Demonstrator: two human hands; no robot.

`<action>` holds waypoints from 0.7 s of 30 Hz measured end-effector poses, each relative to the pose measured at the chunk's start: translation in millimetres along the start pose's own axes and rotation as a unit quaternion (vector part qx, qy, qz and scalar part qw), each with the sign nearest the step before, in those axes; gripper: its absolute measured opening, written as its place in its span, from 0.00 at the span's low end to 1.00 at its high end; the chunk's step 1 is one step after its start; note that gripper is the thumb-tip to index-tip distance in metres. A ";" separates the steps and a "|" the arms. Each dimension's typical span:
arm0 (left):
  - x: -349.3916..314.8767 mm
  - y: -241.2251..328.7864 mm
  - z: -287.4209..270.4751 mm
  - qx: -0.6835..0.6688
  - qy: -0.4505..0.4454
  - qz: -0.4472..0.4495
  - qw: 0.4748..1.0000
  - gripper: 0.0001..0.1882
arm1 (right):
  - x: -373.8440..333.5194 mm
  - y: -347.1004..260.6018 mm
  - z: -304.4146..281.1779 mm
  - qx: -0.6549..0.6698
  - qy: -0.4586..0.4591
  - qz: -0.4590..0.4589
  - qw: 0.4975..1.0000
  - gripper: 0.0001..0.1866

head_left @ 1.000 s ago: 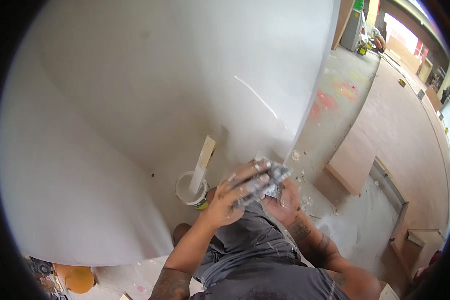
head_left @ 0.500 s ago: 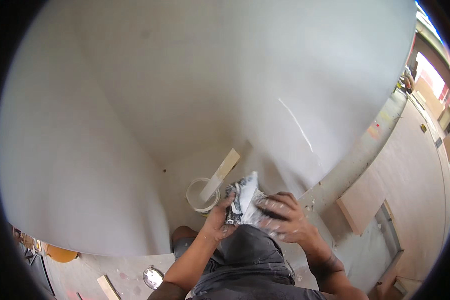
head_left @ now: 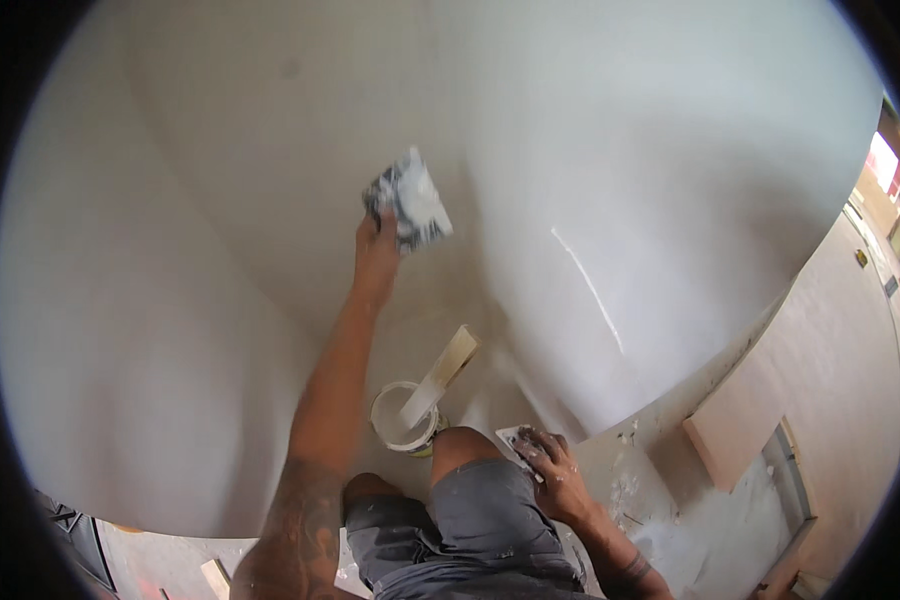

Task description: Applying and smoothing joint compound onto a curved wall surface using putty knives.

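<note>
In the head view, the left hand [head_left: 375, 252] is closed around the edge of a dark flat plate [head_left: 413, 205] smeared with white paste, raised before a pale wall [head_left: 300, 130]; contact between them cannot be told. Low at the right knee, the right hand [head_left: 562, 482] grips a small paste-coated scraper [head_left: 515, 438], near a bucket [head_left: 422, 446] with a wooden stick [head_left: 442, 374] leaning in it.
</note>
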State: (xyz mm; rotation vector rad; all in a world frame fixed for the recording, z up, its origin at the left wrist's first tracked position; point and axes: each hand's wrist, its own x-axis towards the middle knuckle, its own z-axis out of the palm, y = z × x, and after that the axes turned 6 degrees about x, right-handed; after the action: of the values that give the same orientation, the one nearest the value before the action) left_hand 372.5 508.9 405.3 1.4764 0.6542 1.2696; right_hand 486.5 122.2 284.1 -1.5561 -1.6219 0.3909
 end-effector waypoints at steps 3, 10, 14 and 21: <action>92.1 3.6 37.5 0.006 0.043 0.040 0.998 0.23 | -12.1 3.8 -0.8 0.020 0.002 0.020 1.000 0.37; 211.1 -28.2 61.2 0.130 0.055 0.122 0.982 0.22 | -48.8 10.0 9.7 0.018 -0.020 0.088 0.996 0.32; 210.7 -39.8 77.7 0.091 0.058 0.042 0.993 0.20 | -63.0 11.1 3.9 0.021 -0.022 0.116 0.993 0.31; 170.6 -16.9 68.9 0.076 0.016 0.083 0.994 0.21 | -58.9 13.8 3.2 0.042 -0.014 0.078 0.996 0.35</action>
State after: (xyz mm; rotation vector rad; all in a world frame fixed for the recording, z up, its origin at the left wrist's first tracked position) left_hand 490.1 640.9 459.1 1.6659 0.6724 1.3974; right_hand 486.6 70.9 251.9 -1.6251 -1.4893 0.5606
